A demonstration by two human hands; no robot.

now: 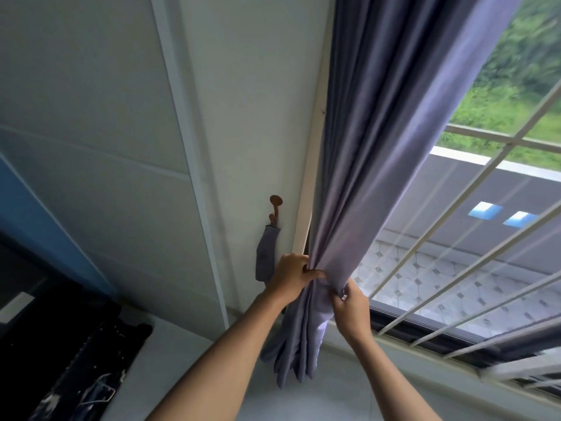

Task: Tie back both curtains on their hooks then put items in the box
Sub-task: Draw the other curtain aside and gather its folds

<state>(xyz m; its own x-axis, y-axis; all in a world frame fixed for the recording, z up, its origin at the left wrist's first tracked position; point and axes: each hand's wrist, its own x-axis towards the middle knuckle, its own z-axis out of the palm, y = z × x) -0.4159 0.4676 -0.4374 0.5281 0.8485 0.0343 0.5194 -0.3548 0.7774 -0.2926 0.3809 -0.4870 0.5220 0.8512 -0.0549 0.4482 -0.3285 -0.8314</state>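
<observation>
A lavender-grey curtain (pixel 382 141) hangs at the left side of the window, gathered into a bunch low down. My left hand (pixel 291 276) grips the bunch from the left and my right hand (pixel 349 305) grips it from the right, just below. A brown hook (pixel 275 206) is fixed to the white wall left of the curtain. A tie-back strap (pixel 264 253) of the same fabric hangs from the hook, its lower end hidden behind my left hand. The curtain's hem (pixel 291 360) dangles over the sill.
White bars (pixel 449 253) cross the window on the right, with a grey building and greenery outside. A white ledge (pixel 334 390) runs below the window. Dark clothing (pixel 91 366) lies on the surface at the lower left, beside a blue wall panel (pixel 27 205).
</observation>
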